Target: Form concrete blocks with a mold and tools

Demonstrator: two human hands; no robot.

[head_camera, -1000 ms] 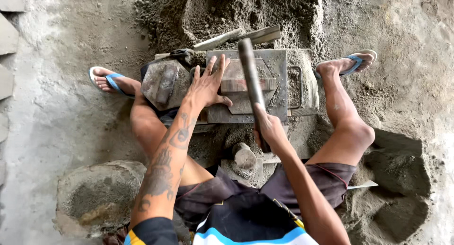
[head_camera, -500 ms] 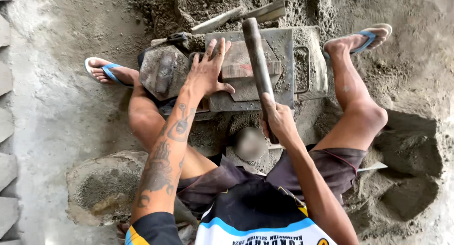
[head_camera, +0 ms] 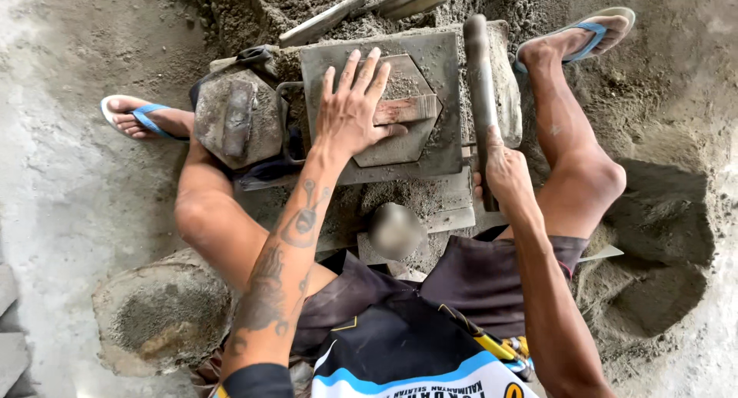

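1. Grey cylindrical metal rod (head_camera: 478, 83): long axis runs away from the person, far end over the grey metal mould plate (head_camera: 438, 148).
2. Right hand (head_camera: 503, 171): fingers clamped on the rod's near end.
3. Left hand (head_camera: 352, 114): fingers spread flat on the hexagonal press plate (head_camera: 407, 133).

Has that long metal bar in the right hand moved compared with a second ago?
Yes. The metal bar has swung from slanting across the grey mould plate to nearly straight along its right edge.
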